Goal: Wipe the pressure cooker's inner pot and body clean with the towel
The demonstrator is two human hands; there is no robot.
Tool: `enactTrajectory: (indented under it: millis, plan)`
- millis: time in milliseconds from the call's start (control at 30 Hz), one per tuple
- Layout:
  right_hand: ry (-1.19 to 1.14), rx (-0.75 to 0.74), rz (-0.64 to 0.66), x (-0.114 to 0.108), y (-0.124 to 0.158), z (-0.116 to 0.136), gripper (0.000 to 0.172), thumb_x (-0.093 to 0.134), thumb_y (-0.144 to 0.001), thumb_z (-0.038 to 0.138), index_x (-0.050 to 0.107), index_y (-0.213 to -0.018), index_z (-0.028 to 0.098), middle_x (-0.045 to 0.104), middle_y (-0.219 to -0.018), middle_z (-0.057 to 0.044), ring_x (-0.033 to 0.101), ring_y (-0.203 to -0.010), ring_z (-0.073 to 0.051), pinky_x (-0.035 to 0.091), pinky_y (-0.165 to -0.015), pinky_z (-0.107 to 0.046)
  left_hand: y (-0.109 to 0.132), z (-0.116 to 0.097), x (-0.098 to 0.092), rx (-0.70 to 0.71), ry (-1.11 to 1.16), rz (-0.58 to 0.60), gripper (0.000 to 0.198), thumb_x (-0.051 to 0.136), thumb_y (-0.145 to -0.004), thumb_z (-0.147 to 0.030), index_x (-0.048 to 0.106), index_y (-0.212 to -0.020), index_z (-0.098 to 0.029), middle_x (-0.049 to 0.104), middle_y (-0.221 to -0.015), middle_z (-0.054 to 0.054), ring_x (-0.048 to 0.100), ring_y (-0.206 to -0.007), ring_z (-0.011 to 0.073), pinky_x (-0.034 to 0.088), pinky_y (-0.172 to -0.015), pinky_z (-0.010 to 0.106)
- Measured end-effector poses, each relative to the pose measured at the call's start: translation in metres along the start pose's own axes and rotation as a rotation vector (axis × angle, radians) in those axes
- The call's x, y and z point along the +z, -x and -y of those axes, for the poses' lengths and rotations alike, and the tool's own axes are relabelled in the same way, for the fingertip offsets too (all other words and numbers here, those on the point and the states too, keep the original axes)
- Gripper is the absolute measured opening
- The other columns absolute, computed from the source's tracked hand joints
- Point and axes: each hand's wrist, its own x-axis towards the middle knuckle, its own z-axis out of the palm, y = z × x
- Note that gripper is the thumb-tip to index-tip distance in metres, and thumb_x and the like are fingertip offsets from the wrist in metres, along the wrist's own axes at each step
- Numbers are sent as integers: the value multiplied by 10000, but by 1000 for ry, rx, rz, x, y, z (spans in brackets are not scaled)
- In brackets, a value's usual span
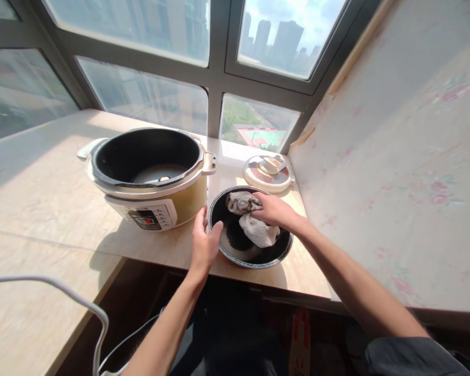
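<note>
A black inner pot (pixel 254 264) sits on the windowsill counter, tilted slightly toward me. Inside it my right hand (pixel 273 209) grips a bunched, greyish-white cloth (pixel 259 231), and part of the cloth bulges out on both sides of the fingers. At the pot's left rim is my left hand (pixel 206 241), thumb and fingers spread apart; whether it presses on the rim is hard to tell. Left of that hand stands the rice cooker body (pixel 188 201), lidless, its dark inside showing. Behind the pot lies the round white cooker lid (pixel 268 173) with a knob on top.
Large windows (pixel 141 91) rise behind the counter (pixel 35 183). A flower-patterned wall (pixel 395 172) bounds the right side. A white cord (pixel 74 300) loops at the lower left, and a bag (pixel 300 342) is below the counter's front edge.
</note>
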Motion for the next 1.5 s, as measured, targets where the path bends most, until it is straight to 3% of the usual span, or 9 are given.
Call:
enactTrajectory:
  millis: [200,400,567,700,800,900,1167,1333,1500]
  plan:
    - [111,35,223,27,-28,15,451,587,-818,316,563,-1235,145,707,-1117,-185,700,-966,-343,489,-715,-349,-5,12,10,-20,225,35,748,650,-719,-234,531,-1450,-127,570,-1463,127,487,-1397,331,327,-1218,467]
    - [40,-82,285,52,-37,35,579,699,-774,377,571,-1301,175,671,-1216,-149,674,-1056,-314,491,-754,-303,-2,16,12,73,285,25,720,620,-708,-195,586,-1426,-149,629,-1391,94,506,-1375,325,341,-1206,431]
    - [2,-429,629,48,-28,48,558,689,-732,182,653,-1289,184,729,-1032,-52,682,-878,-211,451,-648,-237,-4,16,15,63,287,-28,725,625,-651,-169,640,-1376,-162,640,-1383,70,508,-1374,318,349,-1202,410]
    - [169,-459,827,33,-17,36,702,598,-700,13,659,-1354,260,745,-1003,3,683,-855,-161,461,-647,-210,-5,13,15,63,247,-78,725,625,-621,-155,668,-1344,-146,663,-1342,76,536,-1340,329,402,-1163,406]
    - [364,-378,730,26,-13,24,505,668,-726,50,771,-1148,307,752,-1019,-18,694,-907,-219,500,-742,-284,-6,11,14,56,230,-76,757,622,-606,-147,656,-1362,-128,676,-1313,88,558,-1310,335,429,-1139,416]
    - [497,-335,541,25,-12,18,273,632,-818,72,792,-997,203,732,-1080,-118,647,-1082,-329,485,-902,-435,-8,10,10,56,196,-43,766,625,-594,-143,659,-1359,-130,672,-1322,90,569,-1292,336,443,-1125,421]
    - [307,-169,137,44,-32,22,356,444,-951,139,610,-1264,163,601,-1237,-194,622,-1097,-342,541,-811,-442,-9,10,7,17,201,-11,762,613,-584,-130,670,-1343,-171,658,-1353,71,539,-1339,322,402,-1162,411]
    - [176,-104,168,52,-42,46,421,487,-933,173,521,-1347,101,596,-1253,-222,658,-1083,-321,540,-836,-384,-7,11,11,20,259,-42,719,620,-584,-140,695,-1298,-175,660,-1352,65,527,-1353,322,381,-1180,407]
    - [97,-284,406,48,-34,75,358,571,-898,226,667,-1235,156,709,-1144,-127,689,-968,-247,513,-755,-276,-7,20,14,36,335,-40,686,698,-677,-238,645,-1353,-129,659,-1343,118,541,-1340,345,378,-1180,456]
